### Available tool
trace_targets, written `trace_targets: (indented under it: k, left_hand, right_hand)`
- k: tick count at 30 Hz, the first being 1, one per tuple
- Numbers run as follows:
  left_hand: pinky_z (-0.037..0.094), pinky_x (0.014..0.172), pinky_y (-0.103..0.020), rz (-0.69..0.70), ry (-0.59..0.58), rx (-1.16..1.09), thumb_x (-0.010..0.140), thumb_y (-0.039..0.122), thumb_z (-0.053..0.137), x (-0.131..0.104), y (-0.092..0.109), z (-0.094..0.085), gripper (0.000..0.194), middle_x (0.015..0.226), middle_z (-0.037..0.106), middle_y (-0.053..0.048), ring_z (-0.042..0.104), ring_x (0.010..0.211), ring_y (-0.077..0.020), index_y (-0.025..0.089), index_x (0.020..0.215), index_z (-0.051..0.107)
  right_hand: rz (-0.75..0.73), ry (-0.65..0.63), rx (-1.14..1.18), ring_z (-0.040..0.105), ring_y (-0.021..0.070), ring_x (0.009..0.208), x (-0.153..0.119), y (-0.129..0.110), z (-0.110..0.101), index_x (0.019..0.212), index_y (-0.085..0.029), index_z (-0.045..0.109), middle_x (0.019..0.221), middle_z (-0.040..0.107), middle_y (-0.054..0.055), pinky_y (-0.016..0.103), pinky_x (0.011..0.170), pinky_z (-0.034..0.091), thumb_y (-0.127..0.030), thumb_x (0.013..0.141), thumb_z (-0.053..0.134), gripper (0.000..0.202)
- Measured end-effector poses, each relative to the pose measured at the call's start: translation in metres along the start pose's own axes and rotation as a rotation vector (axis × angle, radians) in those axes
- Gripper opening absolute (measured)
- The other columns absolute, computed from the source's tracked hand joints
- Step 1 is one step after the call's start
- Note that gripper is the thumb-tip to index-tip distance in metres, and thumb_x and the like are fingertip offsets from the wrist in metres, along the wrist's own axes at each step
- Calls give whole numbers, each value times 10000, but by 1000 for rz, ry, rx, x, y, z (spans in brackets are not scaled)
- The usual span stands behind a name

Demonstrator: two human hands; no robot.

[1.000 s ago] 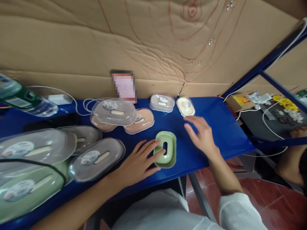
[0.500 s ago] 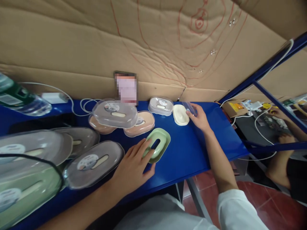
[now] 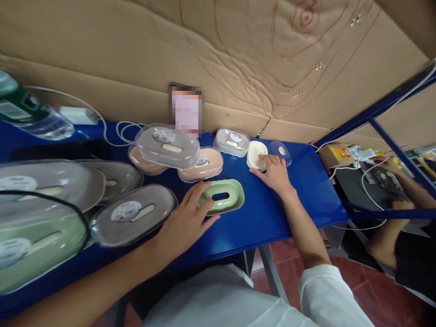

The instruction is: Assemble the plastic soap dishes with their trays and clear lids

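Observation:
My left hand (image 3: 190, 212) has its fingers over the left end of a green oval dish (image 3: 227, 205) with a dark slot, its thumb apart at the near side. Farther back, my right hand (image 3: 273, 171) reaches with spread fingers to the near right edge of a cream dish (image 3: 255, 152). A clear lid (image 3: 282, 150) with a small label lies flat just beyond that hand. Left of the cream dish sits a lidded container (image 3: 232, 141). Peach containers (image 3: 204, 167) stand behind my left hand, a clear-topped one (image 3: 166, 146) resting over them.
Several lidded containers (image 3: 134, 214) crowd the left of the blue table (image 3: 252, 227), with a water bottle (image 3: 30, 109) and cables behind. A blurred upright screen (image 3: 186, 109) leans on the cardboard wall (image 3: 136, 50). At the right, another person's arm (image 3: 391, 236) shows beyond a blue frame.
The green dish has turned to lie more crosswise under my left hand. My right hand has let go of the clear lid, now flat on the table, and moved to the cream dish.

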State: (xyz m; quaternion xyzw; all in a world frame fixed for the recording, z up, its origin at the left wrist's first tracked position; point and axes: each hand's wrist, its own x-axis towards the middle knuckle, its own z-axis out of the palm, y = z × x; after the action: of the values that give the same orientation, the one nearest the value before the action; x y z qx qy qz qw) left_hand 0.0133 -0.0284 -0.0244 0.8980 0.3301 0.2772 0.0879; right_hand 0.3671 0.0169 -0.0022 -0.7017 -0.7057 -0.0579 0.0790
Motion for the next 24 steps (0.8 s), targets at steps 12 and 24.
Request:
trace_targets:
  k: [12,24]
  left_hand:
    - [595,983,-344,-135,82,-427,1100,303,531,7,2,-20,139,1215,754,-65,733,1128,-201,221,1028,617]
    - [383,396,-231,-726,-94,-1115,1085,705,383,14,2,-18,521,575,490,69,462,437,-111,249,872,519]
  right_hand:
    - [-362,-367,301,592,311,1451,-47,-4,-55,1479,-335,617,1502,687,59,600,1205,424,-180,1020,612,485]
    - [-733,-79,238,379,359,1627,-65,-77,-39,1603,-494,503,1727,454,13,609,1326,329,-390,1030,727,624]
